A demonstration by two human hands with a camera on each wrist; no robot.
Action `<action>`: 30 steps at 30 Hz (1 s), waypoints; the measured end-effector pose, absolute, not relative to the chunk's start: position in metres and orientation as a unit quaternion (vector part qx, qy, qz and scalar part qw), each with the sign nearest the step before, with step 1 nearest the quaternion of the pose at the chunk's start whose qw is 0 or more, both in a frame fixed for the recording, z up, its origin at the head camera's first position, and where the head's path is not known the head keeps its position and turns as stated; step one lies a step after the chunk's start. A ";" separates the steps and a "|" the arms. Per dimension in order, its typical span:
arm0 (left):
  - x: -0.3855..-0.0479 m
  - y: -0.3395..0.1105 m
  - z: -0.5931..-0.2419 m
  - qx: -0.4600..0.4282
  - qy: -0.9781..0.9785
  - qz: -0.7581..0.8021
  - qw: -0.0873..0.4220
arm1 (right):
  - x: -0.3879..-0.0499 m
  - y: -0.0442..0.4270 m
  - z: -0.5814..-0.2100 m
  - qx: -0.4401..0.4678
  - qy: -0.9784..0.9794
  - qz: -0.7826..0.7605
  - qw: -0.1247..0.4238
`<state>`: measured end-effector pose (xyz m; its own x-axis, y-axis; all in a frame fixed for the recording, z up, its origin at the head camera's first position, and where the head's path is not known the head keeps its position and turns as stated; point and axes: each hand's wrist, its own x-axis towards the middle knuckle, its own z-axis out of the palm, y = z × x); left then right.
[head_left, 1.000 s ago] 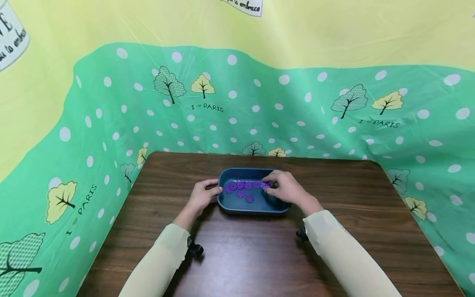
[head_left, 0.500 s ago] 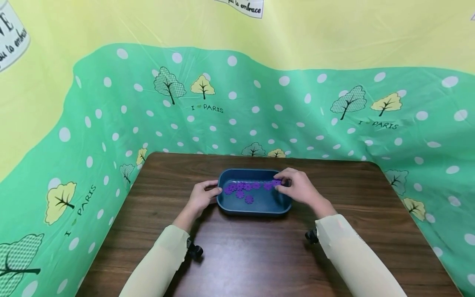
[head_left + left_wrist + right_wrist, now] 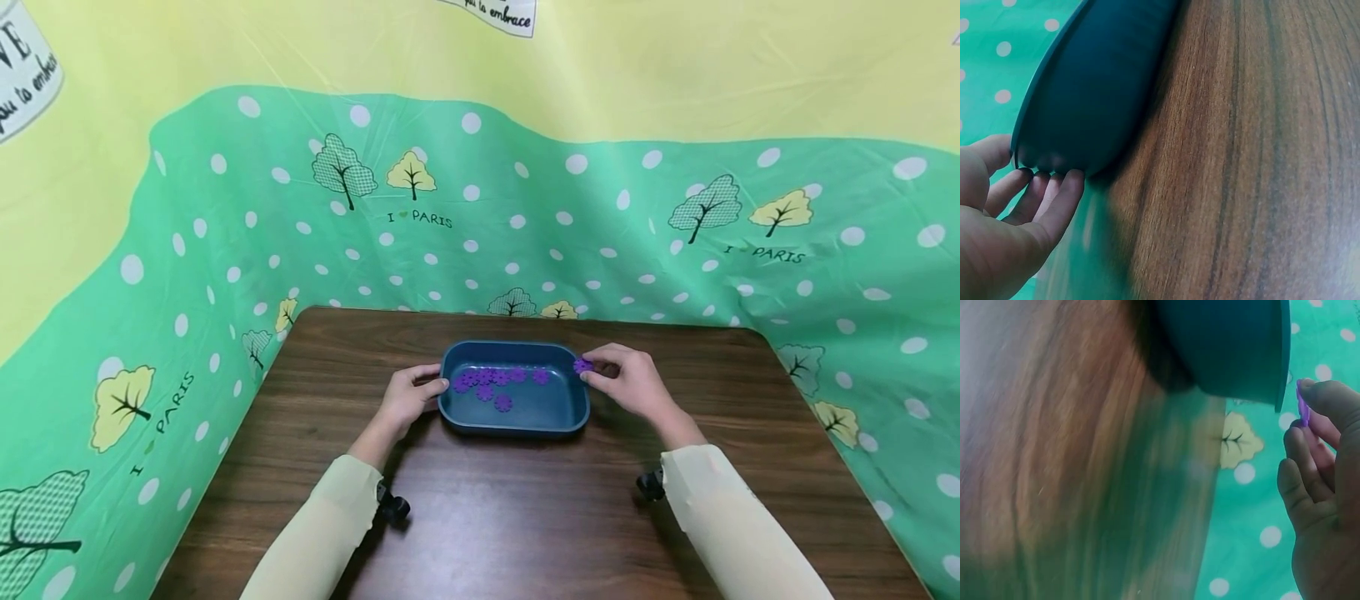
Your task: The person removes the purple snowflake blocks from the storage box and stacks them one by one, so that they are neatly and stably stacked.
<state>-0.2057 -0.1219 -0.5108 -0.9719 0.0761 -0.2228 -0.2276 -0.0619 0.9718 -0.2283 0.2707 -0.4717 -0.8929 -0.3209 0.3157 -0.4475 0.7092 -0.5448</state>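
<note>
Picking seems unfinished: one flower (image 3: pixel 582 366) is pinched by right hand (image 3: pixel 633 382); more flowers (image 3: pixel 503 403) left in tray (image 3: pixel 517 430) gripped by left hand (image 3: pixel 406 398).

Tray (image 3: pixel 480 428), one: plastic by its look, walls smooth, finish satin, with a soft sheen along the rim before you.
Flower pieces (image 3: pixel 503 403), several: plastic in appearance; too small in your head view to judge the fine texture.
Table (image 3: pixel 495 517), one: wood-grained top, smooth and glossy; you see a bright glare at the near side, and your wrist views show green reflected in the polish.
Backdrop (image 3: pixel 540 179), far, left and right of you: thin printed cloth, mostly matt, lightly creased and rippled.
Sleeves (image 3: pixel 318 521), two, yours: soft, matt cloth.
Wrist devices (image 3: pixel 393 506), two, on your cuffs: black, hard-looking, apparently plastic.
</note>
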 end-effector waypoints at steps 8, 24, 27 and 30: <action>-0.205 -0.122 -0.511 -0.053 0.674 0.730 0.102 | -0.225 0.293 -0.482 0.191 -0.922 0.315 0.117; -0.206 -0.122 -0.512 -0.059 0.671 0.731 0.108 | -0.226 0.319 -0.511 0.124 -0.944 0.302 0.048; -0.207 -0.122 -0.513 -0.056 0.670 0.733 0.106 | -0.226 0.322 -0.515 0.122 -0.946 0.296 0.043; -0.207 -0.122 -0.514 -0.053 0.669 0.734 0.104 | -0.228 0.323 -0.518 0.122 -0.949 0.286 0.041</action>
